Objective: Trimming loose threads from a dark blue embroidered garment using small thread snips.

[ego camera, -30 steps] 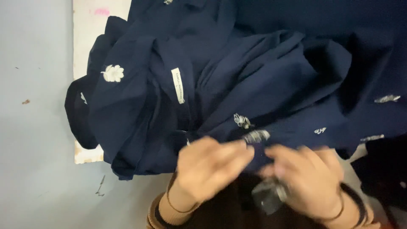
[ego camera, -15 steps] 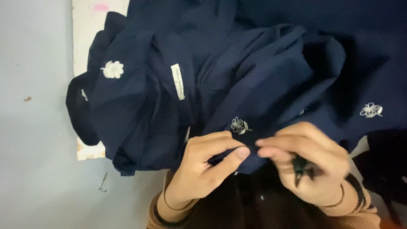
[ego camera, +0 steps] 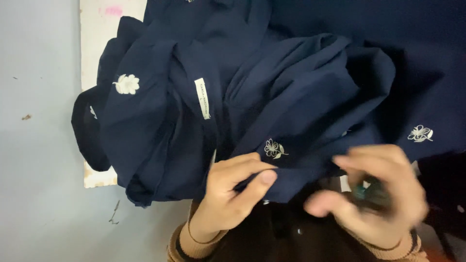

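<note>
Navy garment [ego camera: 291, 106] spreads toward upper frame; left hand [ego camera: 233, 194] pinches its hem, right hand [ego camera: 378, 194], blurred, clutches something dark beside it.

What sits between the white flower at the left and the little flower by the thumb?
In the head view, a white label strip on folded navy cloth lies between them.

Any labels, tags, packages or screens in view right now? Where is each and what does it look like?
Garment label: narrow white strip, upright, sewn into the navy garment, up and left of the left hand; small dark print.
No packages, signs or screens visible.
</note>
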